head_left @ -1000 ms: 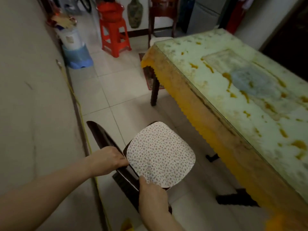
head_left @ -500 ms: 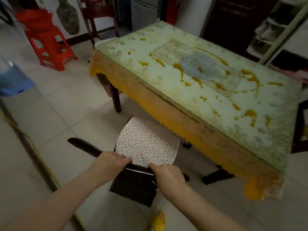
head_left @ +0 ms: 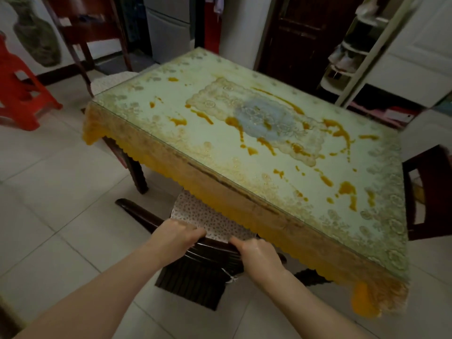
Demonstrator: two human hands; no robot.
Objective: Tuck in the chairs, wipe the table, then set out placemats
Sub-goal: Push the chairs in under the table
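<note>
Gripping the curved top rail of a dark wooden chair (head_left: 137, 213) at the lower centre of the frame with both hands. Curling the fingers of the left hand (head_left: 175, 234) over the rail from the near side, knuckles up, clasping the wood. Wrapping the fingers of the right hand (head_left: 256, 252) round the same rail just to the right, near the other hand but not touching it. Showing the chair's slatted back below the hands, and its spotted seat cushion (head_left: 203, 216) lying partly under the near edge of the table, with the far part hidden behind the hanging yellow fringe of the tablecloth (head_left: 232, 204). Looking down on the table (head_left: 215, 152), filling the centre and right of the frame, with its pale green top streaked by orange stains (head_left: 344, 188) and marked by a bluish patch (head_left: 264, 116) near the middle. Taking in a second chair (head_left: 80, 33) in the upper left, its pale seat just beside the table's far corner, and a third chair (head_left: 430, 192) at the right edge, just beside the table's end. Also taking in a red stool (head_left: 22, 94) at the left edge, a grey fridge (head_left: 168, 33) at the upper centre and a white shoe rack (head_left: 349, 59) at the upper right, beyond the pale tiled floor (head_left: 61, 187).
</note>
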